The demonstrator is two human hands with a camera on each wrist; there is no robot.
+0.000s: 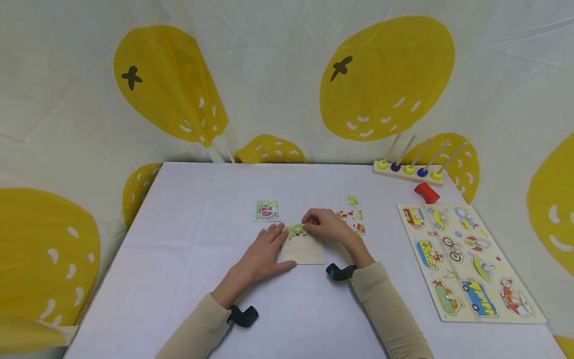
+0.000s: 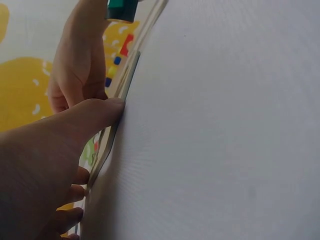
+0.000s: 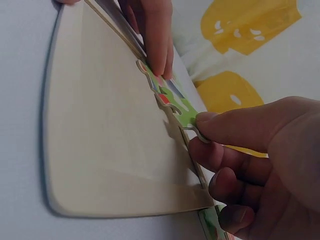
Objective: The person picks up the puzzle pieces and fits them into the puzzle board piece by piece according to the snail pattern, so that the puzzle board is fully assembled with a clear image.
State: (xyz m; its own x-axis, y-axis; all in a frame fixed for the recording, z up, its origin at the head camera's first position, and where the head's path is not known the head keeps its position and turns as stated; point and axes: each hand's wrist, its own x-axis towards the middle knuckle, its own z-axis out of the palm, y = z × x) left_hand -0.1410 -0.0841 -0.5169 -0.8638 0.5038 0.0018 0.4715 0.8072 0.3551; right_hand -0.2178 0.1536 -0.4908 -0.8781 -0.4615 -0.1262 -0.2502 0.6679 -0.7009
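One piece [image 3: 188,116] in right grip [image 1: 329,225], another [image 1: 342,215] seemingly half-hidden

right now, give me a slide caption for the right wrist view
Right hand pinches a green puzzle piece at the edge of a pale wooden board.

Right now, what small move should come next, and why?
Probably press the green puzzle piece flat onto the wooden board: the right hand pinches it at the far edge, while the left hand rests against the board's side.
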